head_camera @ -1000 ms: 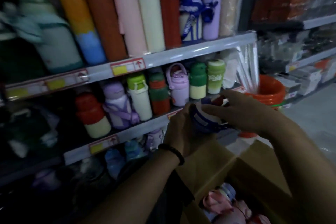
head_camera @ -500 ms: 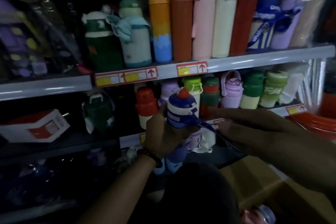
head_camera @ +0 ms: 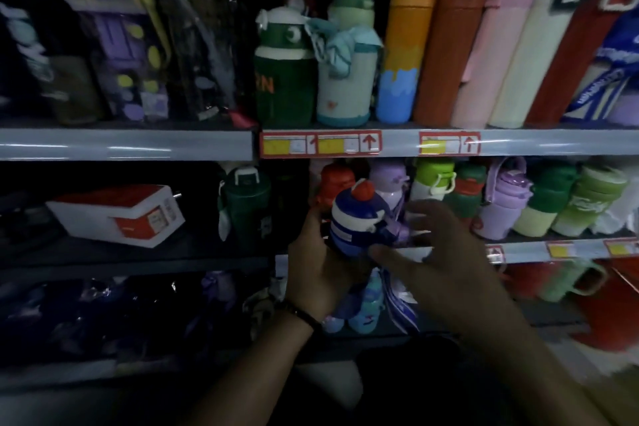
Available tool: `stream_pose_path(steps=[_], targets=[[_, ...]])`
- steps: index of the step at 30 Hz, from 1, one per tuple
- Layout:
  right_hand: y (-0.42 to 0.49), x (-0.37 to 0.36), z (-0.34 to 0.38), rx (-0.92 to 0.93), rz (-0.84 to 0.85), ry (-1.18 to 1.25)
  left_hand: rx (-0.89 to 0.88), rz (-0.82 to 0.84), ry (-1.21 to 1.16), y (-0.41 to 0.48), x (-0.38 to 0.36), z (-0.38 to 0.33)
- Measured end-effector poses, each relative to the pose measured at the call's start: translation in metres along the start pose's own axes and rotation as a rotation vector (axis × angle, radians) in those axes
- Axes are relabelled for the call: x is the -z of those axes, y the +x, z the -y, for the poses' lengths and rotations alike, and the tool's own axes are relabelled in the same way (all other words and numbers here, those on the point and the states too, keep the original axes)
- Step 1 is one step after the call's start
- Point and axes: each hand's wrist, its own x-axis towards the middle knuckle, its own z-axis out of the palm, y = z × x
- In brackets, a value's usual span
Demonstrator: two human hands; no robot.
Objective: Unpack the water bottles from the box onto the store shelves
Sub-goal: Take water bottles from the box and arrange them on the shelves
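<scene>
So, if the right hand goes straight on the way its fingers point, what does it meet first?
Probably the blue striped bottle that the left hand holds: the right hand points its open fingers at it. Depth is unclear.

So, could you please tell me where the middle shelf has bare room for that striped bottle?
A dark bare patch lies between the white-and-red box and the dark green bottle. From the red-capped bottle rightward that shelf is packed, and the top shelf is full too.

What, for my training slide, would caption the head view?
Left hand holds a blue striped bottle before the middle shelf, right hand open beside it.
</scene>
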Motion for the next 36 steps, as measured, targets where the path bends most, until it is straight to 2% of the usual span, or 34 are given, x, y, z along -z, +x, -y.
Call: stream_pose_path(steps=[4, 7, 11, 14, 18, 23, 26, 36], targets=[[0.030, -0.053, -0.003, 0.040, 0.111, 0.069, 0.000, -0.068, 0.042, 0.001, 0.021, 0.006], [0.046, -0.084, -0.005, 0.084, 0.040, 0.041, 0.002, -0.118, 0.043, 0.008, 0.031, 0.015], [0.067, -0.112, -0.007, 0.055, -0.030, 0.057, -0.003, -0.121, -0.013, 0.015, 0.039, 0.024], [0.077, -0.125, -0.006, 0.047, -0.084, 0.092, -0.016, -0.095, 0.015, 0.015, 0.042, 0.040], [0.090, -0.137, 0.006, -0.004, -0.123, 0.075, 0.024, -0.141, 0.062, -0.003, 0.051, 0.066], [0.100, -0.148, 0.012, -0.004, -0.165, 0.041, -0.041, -0.053, 0.139, 0.002, 0.061, 0.088], [0.104, -0.152, 0.015, 0.021, -0.210, 0.012, -0.012, 0.007, 0.108, 0.012, 0.064, 0.098], [0.108, -0.171, 0.009, 0.018, -0.310, -0.076, -0.026, 0.011, 0.154, 0.020, 0.063, 0.100]])
